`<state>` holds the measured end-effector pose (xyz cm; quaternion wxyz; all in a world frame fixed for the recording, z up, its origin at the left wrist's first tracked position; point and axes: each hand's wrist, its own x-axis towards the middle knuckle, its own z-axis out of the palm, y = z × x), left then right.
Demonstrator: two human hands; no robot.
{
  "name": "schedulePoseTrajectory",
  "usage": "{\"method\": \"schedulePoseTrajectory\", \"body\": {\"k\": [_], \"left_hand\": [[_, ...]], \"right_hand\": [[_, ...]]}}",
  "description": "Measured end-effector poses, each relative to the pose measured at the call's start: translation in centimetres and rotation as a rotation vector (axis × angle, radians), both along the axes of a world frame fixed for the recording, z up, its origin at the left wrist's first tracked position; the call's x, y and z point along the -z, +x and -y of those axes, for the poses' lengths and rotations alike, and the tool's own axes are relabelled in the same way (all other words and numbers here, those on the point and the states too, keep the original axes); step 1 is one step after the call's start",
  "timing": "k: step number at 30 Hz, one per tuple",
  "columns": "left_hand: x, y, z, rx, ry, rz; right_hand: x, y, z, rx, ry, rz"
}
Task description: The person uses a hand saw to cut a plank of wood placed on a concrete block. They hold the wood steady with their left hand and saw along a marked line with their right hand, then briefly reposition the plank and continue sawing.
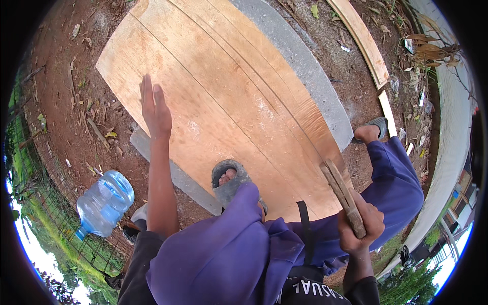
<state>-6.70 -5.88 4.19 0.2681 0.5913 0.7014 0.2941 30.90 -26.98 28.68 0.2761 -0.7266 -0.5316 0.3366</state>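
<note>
At the top edge, the board and a wooden strip run out of the frame. The grey slab is mostly hidden beneath the board. At lower right, the right hand covers part of a stick (wooden, by its look). Litter farther right is too small to identify.

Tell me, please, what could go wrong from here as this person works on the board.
The sandal on the board leaves the toes bare; the wooden piece in the right hand could hurt them if dropped. The left hand is open over the board, gripping nothing, so it may offer little hold if the board shifts.
</note>
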Motion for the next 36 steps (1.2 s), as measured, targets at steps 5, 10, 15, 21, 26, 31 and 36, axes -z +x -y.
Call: {"method": "schedulePoseTrajectory", "body": {"k": [5,10,15,21,26,31,36], "left_hand": [[2.5,-3.1,7.7,-0.228,-0.078,-0.292],[3.0,-3.1,12.0,-0.405,-0.246,-0.303],[2.4,-3.3,14.5,-0.431,-0.309,-0.328],[2.5,-3.2,17.6,-0.401,-0.306,-0.380],[2.8,-1.7,19.8,-0.380,-0.325,-0.340],[1.6,-2.2,23.3,-0.341,-0.320,-0.304],[1.1,-3.4,24.5,-0.273,-0.289,-0.281]], "right_hand": [[0.2,0.3,-0.2,-0.004,0.176,0.127],[6.8,1.2,-5.1,-0.248,0.382,0.402],[10.1,-1.4,-10.9,-0.415,0.515,0.424],[15.7,-11.8,-12.6,-0.537,0.670,0.464],[21.1,-17.0,-10.4,-0.690,0.466,0.499],[19.1,-14.9,-8.2,-0.662,0.326,0.260],[18.4,-6.2,-5.8,-0.294,0.086,0.577]]}}
